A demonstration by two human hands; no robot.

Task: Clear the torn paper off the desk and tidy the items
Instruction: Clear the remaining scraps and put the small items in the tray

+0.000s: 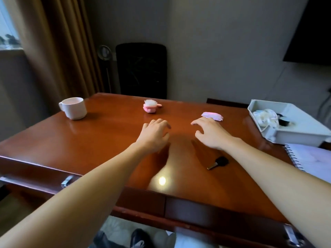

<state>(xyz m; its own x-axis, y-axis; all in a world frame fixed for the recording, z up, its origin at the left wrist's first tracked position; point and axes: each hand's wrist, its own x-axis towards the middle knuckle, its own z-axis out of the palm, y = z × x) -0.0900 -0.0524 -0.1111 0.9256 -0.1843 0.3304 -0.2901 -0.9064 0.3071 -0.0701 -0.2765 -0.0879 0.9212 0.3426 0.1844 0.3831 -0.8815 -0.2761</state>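
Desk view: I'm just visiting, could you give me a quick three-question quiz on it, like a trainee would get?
1. True or false: the mug stands near the desk's far left corner.
2. Fill in: the dark key lies beside the ___ forearm.
3. Which lies just beyond the right hand's fingertips? A mug, B key, C pink paper scraps.
Key: 1 true; 2 right; 3 C.

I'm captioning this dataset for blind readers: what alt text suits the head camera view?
A person's left hand and right hand hover open over a wooden desk, the right hand nearest a small pile of pink paper pieces. Also on the desk: a white mug, a pink toy, a key, a grey tray and a spiral notebook.
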